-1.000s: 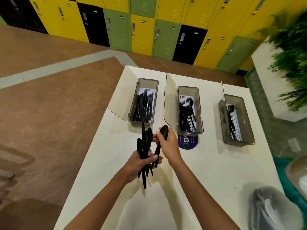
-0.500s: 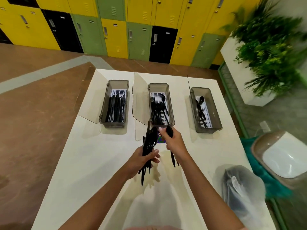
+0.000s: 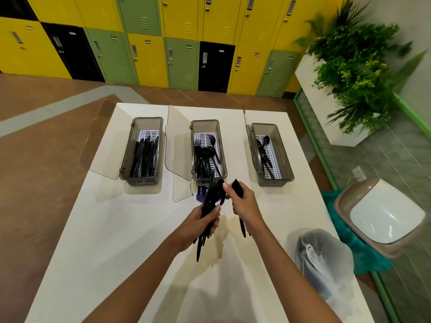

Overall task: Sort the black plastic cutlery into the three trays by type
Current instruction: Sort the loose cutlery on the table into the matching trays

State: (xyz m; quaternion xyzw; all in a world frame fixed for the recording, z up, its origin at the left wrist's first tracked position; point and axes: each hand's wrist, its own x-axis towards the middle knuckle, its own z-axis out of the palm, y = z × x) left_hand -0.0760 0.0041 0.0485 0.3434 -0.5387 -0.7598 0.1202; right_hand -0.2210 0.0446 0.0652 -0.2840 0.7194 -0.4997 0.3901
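Observation:
Three smoky plastic trays with open lids stand in a row on the white table [image 3: 93, 252]. The left tray [image 3: 140, 180] holds several knives, the middle tray [image 3: 222, 176] several forks, the right tray [image 3: 283, 159] a few spoons. My left hand [image 3: 200, 223] grips a bunch of black cutlery [image 3: 211, 199] upright, in front of the middle tray. My right hand [image 3: 245, 203] holds one or two black pieces [image 3: 238, 188] in its palm, handles hanging below, while its fingertips touch the top of the bunch.
A clear plastic bag [image 3: 321, 259] lies on the table at the right. A purple sticker [image 3: 201, 193] shows under the hands. Beyond the right edge sit a swing-lid bin [image 3: 382, 217], a teal cloth and a planter [image 3: 345, 73]. Lockers line the back wall.
The view has swung right, so the trays sit more centred. My right hand has pulled its pieces slightly away from the bunch and keeps fingertips on it. The left hand still holds the bunch.

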